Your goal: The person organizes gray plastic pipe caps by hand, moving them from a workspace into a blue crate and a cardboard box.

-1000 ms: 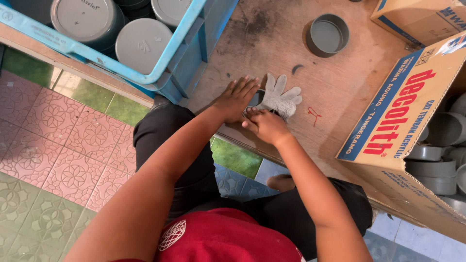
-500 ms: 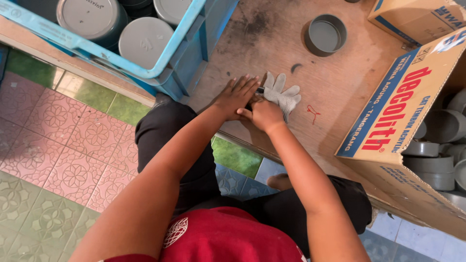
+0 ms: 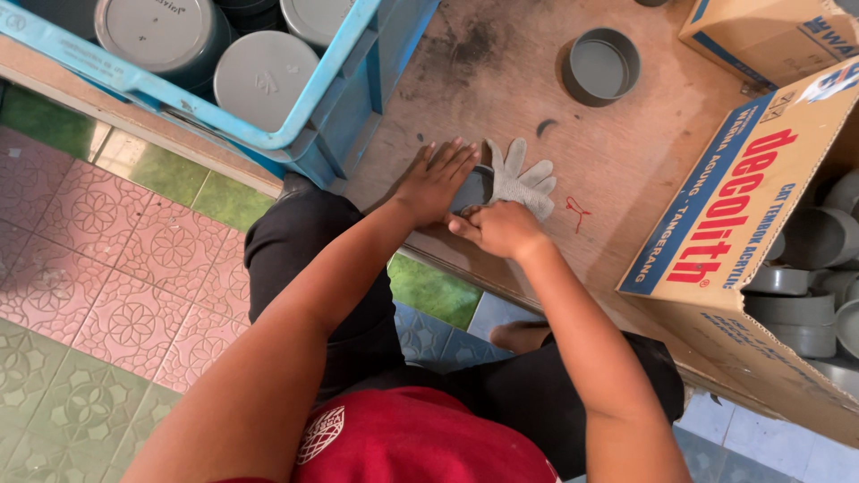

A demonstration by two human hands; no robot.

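The grey glove [image 3: 522, 182] lies flat on the brown table [image 3: 626, 179], its fingers splayed away from the person; it looks light and limp (knit fabric, likely floppy), best taken at the cuff. The right hand [image 3: 497, 229] pinches that cuff edge, while the left hand [image 3: 436, 179] presses spread beside a small dark object [image 3: 472, 190], near the blue crate [image 3: 358, 98].

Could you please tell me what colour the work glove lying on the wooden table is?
The glove is light grey, seen best in the head view.
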